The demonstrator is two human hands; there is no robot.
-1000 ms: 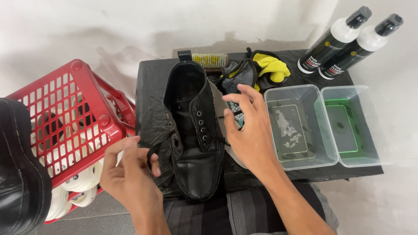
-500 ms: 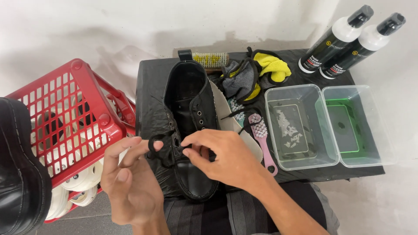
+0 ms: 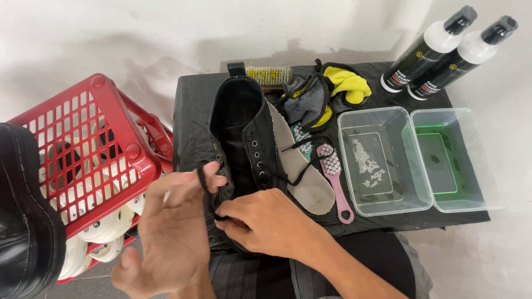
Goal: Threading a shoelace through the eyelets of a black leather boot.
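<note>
A black lace-up boot (image 3: 241, 127) lies on a small black table (image 3: 191, 105), toe toward me. My right hand (image 3: 266, 221) rests on the boot's lower eyelets and pinches its black lace (image 3: 204, 180). My left hand (image 3: 172, 232) is raised beside the boot's left side, fingers spread, with a loop of the lace hooked over its fingertips. Another stretch of lace trails right across a pale insole (image 3: 302, 171) beside the boot.
A pink brush (image 3: 335, 177) lies by the insole. Two clear plastic tubs (image 3: 388, 160) (image 3: 454, 155) stand at right, two spray bottles (image 3: 426, 47) (image 3: 463, 55) behind them. Grey and yellow cloths (image 3: 327, 94) and a bristle brush (image 3: 269, 75) lie at the back. A red basket (image 3: 83, 149) stands left.
My right hand came down from the boot's upper right side to the lower eyelets. My left hand has lifted and opened, drawing the lace out to the left.
</note>
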